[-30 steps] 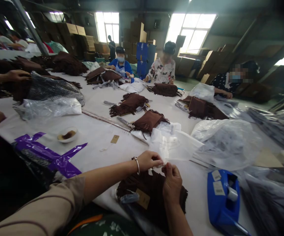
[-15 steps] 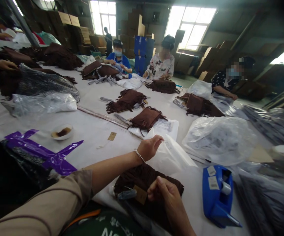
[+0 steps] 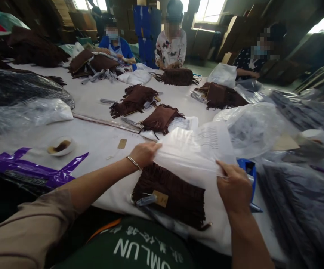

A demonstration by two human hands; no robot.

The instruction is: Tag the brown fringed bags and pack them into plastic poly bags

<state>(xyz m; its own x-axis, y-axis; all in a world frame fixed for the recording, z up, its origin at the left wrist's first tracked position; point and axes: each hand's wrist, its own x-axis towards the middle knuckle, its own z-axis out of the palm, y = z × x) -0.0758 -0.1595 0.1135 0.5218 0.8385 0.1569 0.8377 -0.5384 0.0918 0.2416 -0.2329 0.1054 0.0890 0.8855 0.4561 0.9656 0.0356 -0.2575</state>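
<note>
My left hand (image 3: 143, 154) and my right hand (image 3: 234, 186) pinch the two near corners of a clear plastic bag (image 3: 195, 151), holding it stretched out flat above the table. A thin bracelet rings my left wrist. Just under the bag, at the table's near edge, lies a dark brown fringed suede bag (image 3: 173, 194) with a tan paper tag on it. Neither hand touches the brown bag.
A blue tape dispenser (image 3: 248, 172) sits behind my right hand. More brown fringed bags (image 3: 159, 118), a heap of plastic bags (image 3: 251, 127), a purple plastic strip (image 3: 33, 168) and a small white dish (image 3: 59, 145) lie on the white table (image 3: 94, 142). Three people work at the far side.
My right hand left the brown bag and took the plastic bag's right corner. Both hands spread the plastic bag wide. The camera tilted down.
</note>
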